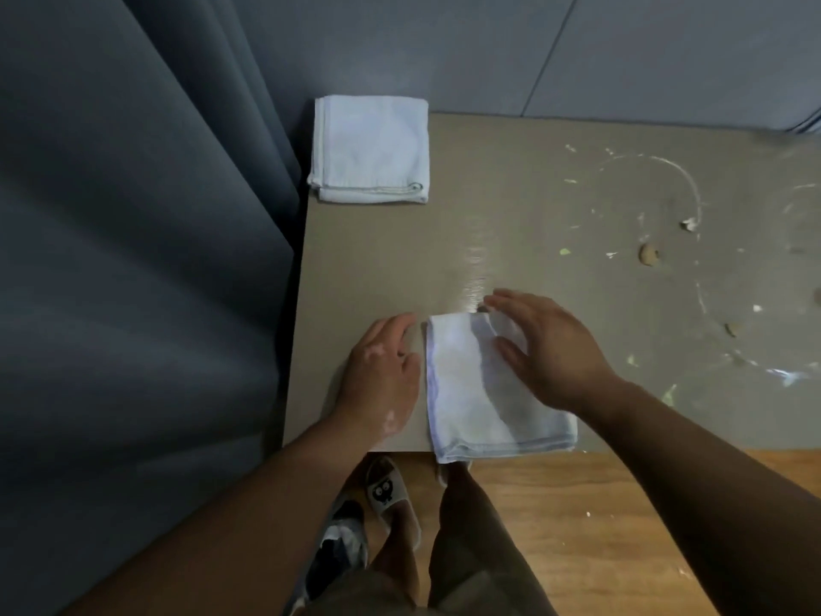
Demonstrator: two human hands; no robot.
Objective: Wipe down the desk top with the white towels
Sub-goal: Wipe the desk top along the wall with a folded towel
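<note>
The fingers [393, 326] of the left hand [382, 371] are straight and close together, and they lie flat on the desk top [377, 260], just beside the left edge of the near towel [466, 393]; this hand grips nothing. The fingers [511, 301] of the right hand [548, 349] are also stretched out and a little spread, with the thumb apart, above the far right part of the same towel (there is a shadow under the palm, so I cannot tell if the hand touches the cloth or only hovers over it). The near towel is white and folded into a rectangle, and it lies at the front edge of the desk, with its near border hanging a little over this edge. The far towel [371, 148], also white and folded, lies well apart from the hands, at the far left corner of the desk top. On the right part of the desk there are white smears [686, 182], small brown crumbs [648, 254] and some pale bits. A dark curtain [133, 260] hangs at the left of the desk and a grey wall [444, 46] stands behind it. Below the front edge I see a wooden floor [577, 526] and the person's slipper [388, 491] with a cartoon face.
</note>
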